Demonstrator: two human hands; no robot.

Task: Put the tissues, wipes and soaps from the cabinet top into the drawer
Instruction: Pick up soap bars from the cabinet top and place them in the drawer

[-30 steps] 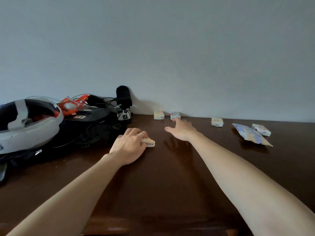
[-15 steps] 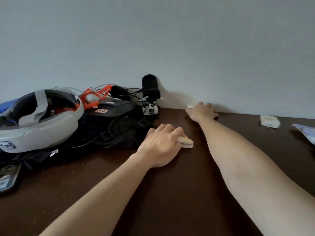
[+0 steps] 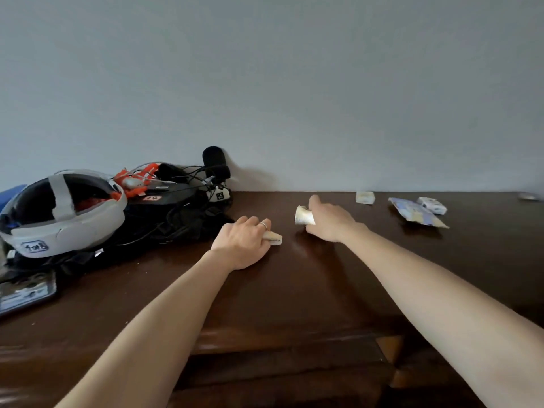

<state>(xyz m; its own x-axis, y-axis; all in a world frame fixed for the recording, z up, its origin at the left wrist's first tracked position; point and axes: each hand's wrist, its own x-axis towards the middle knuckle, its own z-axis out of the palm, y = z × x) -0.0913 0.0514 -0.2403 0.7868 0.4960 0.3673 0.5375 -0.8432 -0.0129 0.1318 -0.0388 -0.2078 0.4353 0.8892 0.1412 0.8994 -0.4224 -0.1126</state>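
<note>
Both hands out over the dark cabinet top (image 3: 294, 290), each with a small bar in it.

Left hand (image 3: 241, 245): palm down, fingers curled over a pale soap bar (image 3: 273, 238), pressing it flat to the wood. Only the bar's right end shows past the knuckles.

Right hand (image 3: 326, 220): fingers wrapped round a white-wrapped soap (image 3: 303, 216), which looks clear of the surface, its end poking out toward 9 o'clock. Slightly blurred; exact finger placement cannot be made out.

Still out on the top, toward 2 o'clock of the right hand: a small pale packet (image 3: 365, 197) near the wall, a flat blue-and-white wipes pouch (image 3: 416, 213), and a white tissue pack (image 3: 432, 205) just beside its far edge.

At 9–10 o'clock of the left hand: a headset (image 3: 61, 213) and a cable tangle (image 3: 176, 207). Not task items.

Drawer: a front edge shows low at 6 o'clock; open or not, cannot tell.

Judgement on the step: carry both bars back together.
- Left bar needs lifting, not dragging, since wood this glossy marks easily.
- Draw both arms straight back toward 6 o'clock, keeping clear of the cables.
- Set the bars down in the drawer rather than dropping them.
</note>
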